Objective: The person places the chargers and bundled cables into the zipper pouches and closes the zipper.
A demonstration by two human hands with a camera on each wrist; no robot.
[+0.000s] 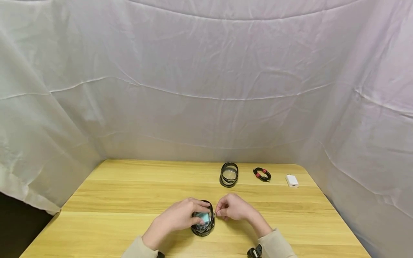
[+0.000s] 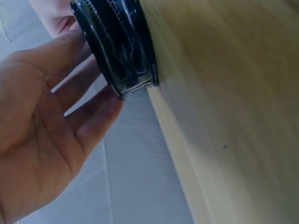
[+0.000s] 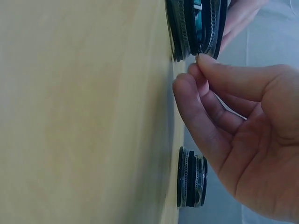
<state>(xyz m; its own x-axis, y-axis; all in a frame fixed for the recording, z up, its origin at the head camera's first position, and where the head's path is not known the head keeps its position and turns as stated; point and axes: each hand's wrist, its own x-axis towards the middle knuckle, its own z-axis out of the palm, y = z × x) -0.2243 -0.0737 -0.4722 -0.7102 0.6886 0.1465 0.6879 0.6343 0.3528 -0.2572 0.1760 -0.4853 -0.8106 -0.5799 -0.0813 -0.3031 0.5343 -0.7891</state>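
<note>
Head view: on a wooden table (image 1: pixel 122 190), a person's left hand (image 1: pixel 183 215) grips a clear, black-trimmed round zip case (image 1: pixel 206 229) with a teal item (image 1: pixel 203 217) inside. The right hand's (image 1: pixel 235 208) thumb and forefinger pinch its zipper pull (image 3: pixel 199 51). Farther back, left to right: a similar case (image 1: pixel 229 175), coiled black cable (image 1: pixel 262 178), white charger (image 1: pixel 292 181).

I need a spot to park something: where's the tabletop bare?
Bare: the wooden tabletop left of the left hand, back to the curtain; also right of the right hand, in front of the white charger. Crowded: around the zippered case at both hands, and back right by the second case, black cable and charger.
</note>
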